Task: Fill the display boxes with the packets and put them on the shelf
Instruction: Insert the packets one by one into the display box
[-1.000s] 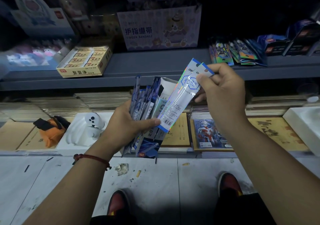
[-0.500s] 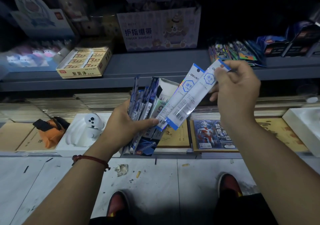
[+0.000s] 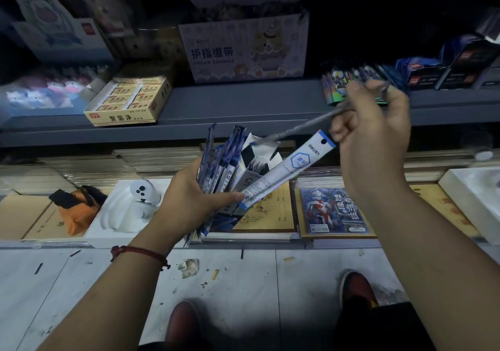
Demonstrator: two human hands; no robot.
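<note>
In the head view, your right hand (image 3: 373,134) has pulled one packet clear of the pair it held a second ago. Back then the two lay flat on each other against the bundle. Half a second ago they fanned apart.

Now the lifted packet (image 3: 319,119) is pinched by its top end between your thumb and fingertips. It is turned edge-on and smeared by motion. It slants down to the left, so its lower tip sits at the open flap of the display box (image 3: 257,147).

The other one, the white packet (image 3: 284,172) with the blue hexagon label, stays behind. Its lower end is pinned under your left thumb. Its top end lies just beside the lower fingers of your right hand, and I can't tell whether they touch it.

Your left hand (image 3: 194,201) has not shifted. It is curled round the display box and the bundle of packets (image 3: 216,161) standing against it. It holds both in front of you, over the notebooks (image 3: 332,210) and below the grey shelf (image 3: 243,101).

For the task, this looks like the sorting done and the loading begun: you have one packet singled out and aimed at the box mouth. Most of the packets are outside the box, so filling seems at an early stage. The box has not yet gone up on the grey shelf, where the eraser box (image 3: 130,101) and the finger bandage box (image 3: 243,50) stand.
</note>
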